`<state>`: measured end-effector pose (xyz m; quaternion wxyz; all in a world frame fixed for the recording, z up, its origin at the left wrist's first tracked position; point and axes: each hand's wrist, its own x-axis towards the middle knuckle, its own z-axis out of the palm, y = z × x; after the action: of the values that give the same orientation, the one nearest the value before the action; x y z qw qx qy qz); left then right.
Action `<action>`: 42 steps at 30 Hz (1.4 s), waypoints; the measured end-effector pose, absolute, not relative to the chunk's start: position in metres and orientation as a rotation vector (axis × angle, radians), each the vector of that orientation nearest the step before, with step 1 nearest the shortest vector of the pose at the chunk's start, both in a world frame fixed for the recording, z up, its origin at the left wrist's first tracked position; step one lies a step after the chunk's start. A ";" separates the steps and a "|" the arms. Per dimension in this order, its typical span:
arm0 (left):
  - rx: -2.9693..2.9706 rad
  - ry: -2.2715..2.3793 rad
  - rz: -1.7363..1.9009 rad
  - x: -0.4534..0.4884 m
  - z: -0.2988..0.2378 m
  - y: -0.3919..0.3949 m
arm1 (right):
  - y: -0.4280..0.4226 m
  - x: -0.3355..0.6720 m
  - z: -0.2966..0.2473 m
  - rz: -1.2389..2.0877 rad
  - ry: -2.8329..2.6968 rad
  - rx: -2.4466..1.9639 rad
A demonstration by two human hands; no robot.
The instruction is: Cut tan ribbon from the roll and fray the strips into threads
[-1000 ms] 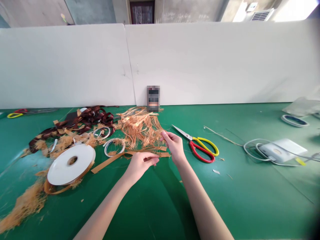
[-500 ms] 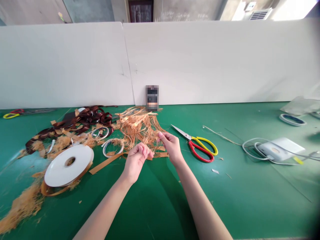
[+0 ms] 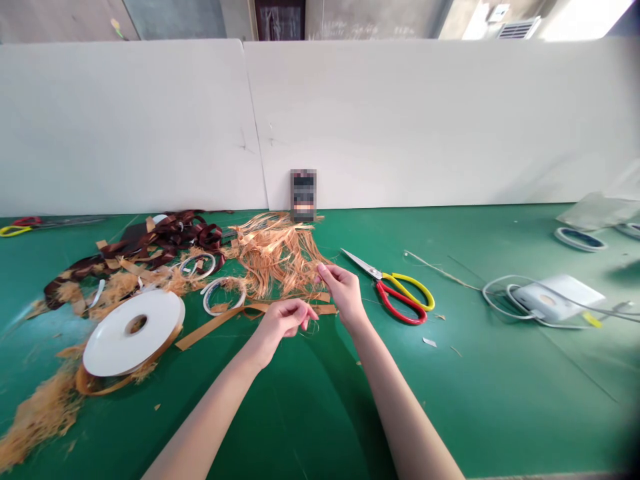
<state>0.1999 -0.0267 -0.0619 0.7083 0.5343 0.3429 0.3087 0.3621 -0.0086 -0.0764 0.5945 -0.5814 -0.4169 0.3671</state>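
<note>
My left hand (image 3: 283, 323) hovers just above a flat tan strip (image 3: 215, 325), fingers curled, with a thin loose fibre (image 3: 310, 327) trailing from the fingertips. My right hand (image 3: 343, 290) is pinched at the fingertips at the lower edge of a tangled heap of tan fibres (image 3: 277, 257). Whatever the right fingertips hold is too fine to make out. To the left lies a large white tape roll (image 3: 133, 337) with tan tape around its edge.
Scissors with red and yellow handles (image 3: 403, 300) lie right of my hands on the green mat (image 3: 450, 400). Dark brown ribbon (image 3: 165, 240), white coils (image 3: 223, 297) and fibre tufts (image 3: 40, 413) lie left. A white device with cables (image 3: 555, 297) sits right, before a white panel (image 3: 400, 120).
My left hand has dropped back toward the strip after rising near my right hand. My hands are slightly further apart, and the view has drifted a little.
</note>
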 end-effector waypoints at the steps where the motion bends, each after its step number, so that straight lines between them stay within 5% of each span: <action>1: 1.195 0.740 0.773 0.198 -0.064 -0.025 | -0.008 0.362 -0.077 0.849 -0.967 -1.357; 5: 1.013 0.580 1.079 0.192 -0.068 -0.019 | -0.009 0.363 -0.079 0.854 -0.968 -1.370; 13: 0.504 0.399 1.022 0.187 -0.061 -0.016 | -0.009 0.358 -0.081 0.926 -1.005 -1.350; 23: 0.908 0.706 0.689 0.194 -0.070 -0.023 | -0.013 0.347 -0.073 1.018 -1.063 -1.282; 33: 0.835 0.666 1.214 0.192 -0.074 -0.016 | -0.013 0.344 -0.075 1.006 -1.006 -1.316; 42: 0.578 0.532 1.142 0.189 -0.068 -0.017 | -0.011 0.345 -0.078 0.944 -0.993 -1.306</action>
<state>0.1894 -0.0173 -0.0685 0.7694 0.2663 0.2453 0.5262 0.3454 -0.0113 -0.0783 0.5844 -0.5598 -0.4257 0.4048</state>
